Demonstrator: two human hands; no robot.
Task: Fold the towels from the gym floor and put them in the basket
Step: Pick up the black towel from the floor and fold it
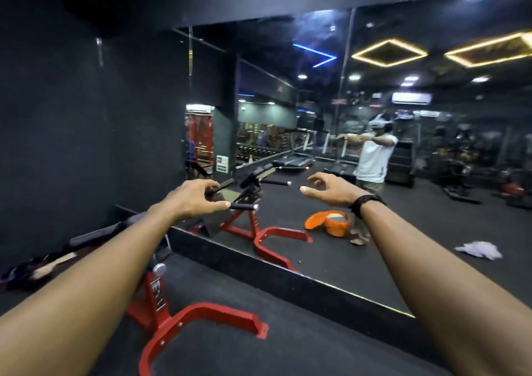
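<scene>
A dark gym with black rubber floor (288, 332) and a wall mirror (331, 151) lies ahead. The fingers of the left hand (193, 198) and right hand (331, 189) are loosely spread and slightly curled, holding nothing, both arms stretched forward above one red-framed bench (178, 312). Reflected in the mirror are one orange basket (336, 223) with its lid beside it and one pale crumpled towel (480, 250) on the floor, well apart
</scene>
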